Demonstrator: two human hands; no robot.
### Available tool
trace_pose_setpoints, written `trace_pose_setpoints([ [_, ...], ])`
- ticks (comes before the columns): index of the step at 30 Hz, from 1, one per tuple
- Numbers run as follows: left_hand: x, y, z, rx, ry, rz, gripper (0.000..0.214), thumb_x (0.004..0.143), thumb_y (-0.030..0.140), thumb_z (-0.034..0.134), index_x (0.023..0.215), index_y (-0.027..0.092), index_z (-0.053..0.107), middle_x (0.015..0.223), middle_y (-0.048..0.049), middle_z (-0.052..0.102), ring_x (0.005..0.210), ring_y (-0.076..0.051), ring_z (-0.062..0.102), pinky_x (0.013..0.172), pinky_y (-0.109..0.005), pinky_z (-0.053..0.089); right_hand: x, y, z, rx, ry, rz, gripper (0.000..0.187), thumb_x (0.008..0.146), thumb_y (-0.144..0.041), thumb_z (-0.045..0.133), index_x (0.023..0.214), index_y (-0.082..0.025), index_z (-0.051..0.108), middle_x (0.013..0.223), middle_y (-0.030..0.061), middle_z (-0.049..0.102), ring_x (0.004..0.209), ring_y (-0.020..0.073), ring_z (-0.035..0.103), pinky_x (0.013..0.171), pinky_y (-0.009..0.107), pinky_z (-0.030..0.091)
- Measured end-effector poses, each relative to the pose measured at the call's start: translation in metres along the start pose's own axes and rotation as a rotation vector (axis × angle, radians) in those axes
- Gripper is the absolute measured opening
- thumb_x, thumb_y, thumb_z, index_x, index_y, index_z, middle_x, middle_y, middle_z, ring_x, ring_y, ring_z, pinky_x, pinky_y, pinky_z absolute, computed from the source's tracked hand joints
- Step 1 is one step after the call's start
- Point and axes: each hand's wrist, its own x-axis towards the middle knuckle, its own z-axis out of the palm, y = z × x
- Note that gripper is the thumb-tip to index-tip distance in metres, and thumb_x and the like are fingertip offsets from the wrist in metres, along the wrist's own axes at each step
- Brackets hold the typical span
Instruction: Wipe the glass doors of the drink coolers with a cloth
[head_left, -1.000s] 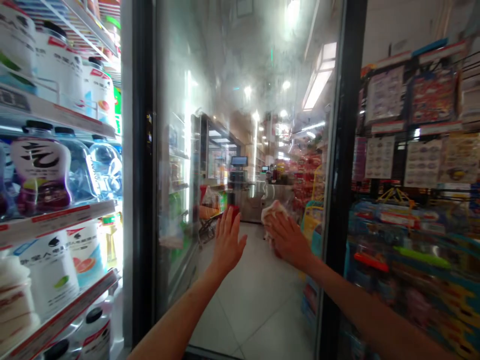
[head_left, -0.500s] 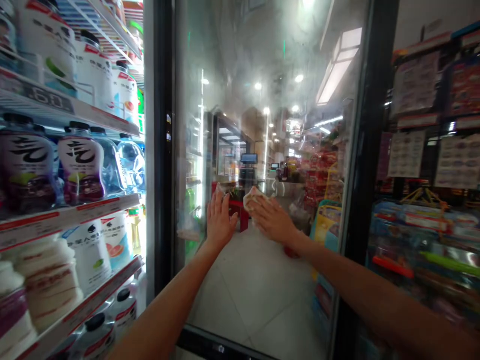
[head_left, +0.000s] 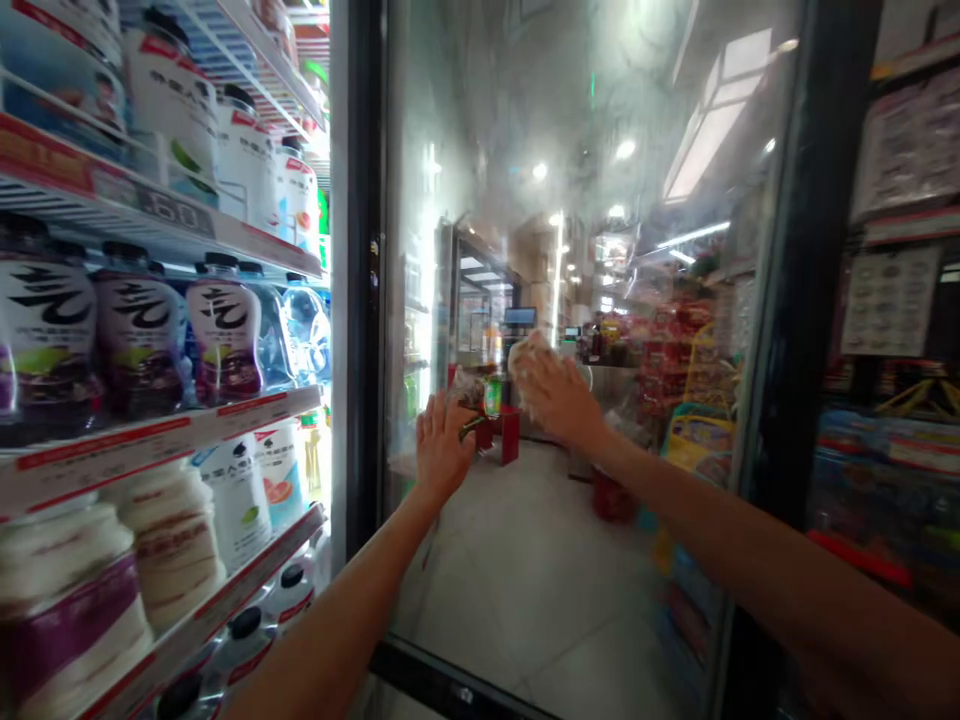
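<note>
An open fridge door with a fogged glass pane and a black frame stands in front of me. My left hand lies flat on the glass with its fingers stretched out and holds nothing. Higher and to the right, my right hand presses a crumpled white cloth against the pane. The cloth shows only at my fingertips; the palm covers the rest.
On the left, lit fridge shelves hold several drink bottles and white cartons. Right of the door frame stands a rack of packaged goods. Through the glass I see a tiled shop aisle and a counter far back.
My right hand has slid the cloth up the glass and my left hand has kept its place on the pane. My view has swung right, so the door now sits further right.
</note>
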Motion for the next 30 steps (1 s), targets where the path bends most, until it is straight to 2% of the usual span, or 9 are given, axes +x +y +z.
trace_pose_setpoints([
  [2, 0.001, -0.006, 0.001, 0.01, 0.019, -0.001, 0.059, 0.081, 0.029, 0.049, 0.135, 0.012, 0.035, 0.148, -0.0146, 0.025, 0.138, -0.029, 0.02, 0.109, -0.051, 0.025, 0.023, 0.012, 0.0, -0.009, 0.043, 0.211, 0.041, 0.087, -0.028, 0.042, 0.126, -0.018, 0.049, 0.142, 0.0098, 0.038, 0.136, 0.0281, 0.022, 0.109, 0.055, 0.016],
  [4, 0.0, -0.011, 0.001, 0.015, 0.023, -0.001, 0.059, 0.081, 0.028, 0.049, 0.135, 0.012, 0.034, 0.148, -0.0146, 0.025, 0.137, -0.029, 0.02, 0.109, -0.05, 0.026, 0.031, 0.007, 0.007, 0.009, 0.051, 0.231, 0.04, 0.088, -0.026, 0.041, 0.126, -0.017, 0.049, 0.143, 0.0105, 0.036, 0.136, 0.0296, 0.021, 0.108, 0.057, 0.016],
  [10, -0.007, -0.023, 0.001, 0.034, 0.021, 0.007, 0.058, 0.082, 0.029, 0.049, 0.135, 0.01, 0.035, 0.147, -0.0165, 0.027, 0.137, -0.03, 0.022, 0.108, -0.051, 0.028, 0.001, -0.05, 0.032, 0.113, -0.067, -0.331, 0.037, 0.087, -0.023, 0.042, 0.124, -0.021, 0.051, 0.135, 0.0017, 0.049, 0.131, 0.018, 0.034, 0.11, 0.04, 0.026],
  [12, -0.007, -0.029, 0.001, 0.034, 0.035, 0.01, 0.059, 0.081, 0.029, 0.049, 0.135, 0.012, 0.034, 0.147, -0.016, 0.026, 0.137, -0.03, 0.021, 0.107, -0.052, 0.028, 0.018, -0.038, 0.027, 0.09, -0.048, -0.223, 0.038, 0.088, -0.024, 0.041, 0.125, -0.019, 0.05, 0.136, 0.0046, 0.048, 0.132, 0.0212, 0.032, 0.109, 0.044, 0.025],
  [15, -0.004, -0.033, 0.002, 0.003, 0.059, -0.004, 0.06, 0.08, 0.028, 0.051, 0.135, 0.014, 0.033, 0.148, -0.0148, 0.025, 0.137, -0.031, 0.021, 0.108, -0.053, 0.027, 0.059, -0.006, 0.017, 0.048, 0.021, 0.115, 0.04, 0.089, -0.025, 0.039, 0.127, -0.016, 0.048, 0.141, 0.0111, 0.039, 0.135, 0.0288, 0.024, 0.108, 0.055, 0.02],
  [17, -0.001, -0.031, 0.0, -0.058, 0.11, -0.011, 0.058, 0.081, 0.028, 0.05, 0.135, 0.015, 0.033, 0.147, -0.0149, 0.027, 0.137, -0.03, 0.022, 0.108, -0.052, 0.026, 0.073, 0.0, 0.017, 0.057, 0.029, 0.191, 0.04, 0.09, -0.024, 0.037, 0.127, -0.015, 0.048, 0.143, 0.0116, 0.036, 0.136, 0.0296, 0.022, 0.108, 0.056, 0.018],
  [21, 0.008, -0.004, -0.007, -0.31, 0.22, 0.155, 0.052, 0.088, 0.03, 0.041, 0.137, 0.016, 0.03, 0.146, -0.0147, 0.03, 0.136, -0.024, 0.026, 0.109, -0.046, 0.028, 0.048, -0.035, 0.03, 0.127, -0.074, -0.015, 0.039, 0.09, -0.022, 0.036, 0.127, -0.018, 0.048, 0.137, 0.0071, 0.045, 0.133, 0.0245, 0.031, 0.108, 0.048, 0.024],
  [24, 0.015, 0.03, -0.003, -0.52, 0.197, 0.258, 0.051, 0.091, 0.032, 0.033, 0.14, 0.017, 0.025, 0.146, -0.0132, 0.029, 0.136, -0.019, 0.025, 0.11, -0.041, 0.028, 0.017, -0.054, 0.03, 0.139, -0.061, 0.026, 0.047, 0.088, -0.024, 0.038, 0.134, -0.016, 0.039, 0.14, 0.0084, 0.042, 0.133, 0.0214, 0.031, 0.107, 0.043, 0.027],
  [30, 0.028, 0.087, 0.038, -0.474, 0.287, 0.137, 0.055, 0.091, 0.037, 0.032, 0.14, 0.012, 0.026, 0.148, -0.0157, 0.025, 0.139, -0.023, 0.015, 0.113, -0.045, 0.022, -0.018, -0.009, -0.018, -0.006, 0.021, 0.065, 0.053, 0.083, -0.036, 0.045, 0.129, -0.009, 0.043, 0.141, 0.0171, 0.038, 0.134, 0.0282, 0.028, 0.107, 0.052, 0.02],
])
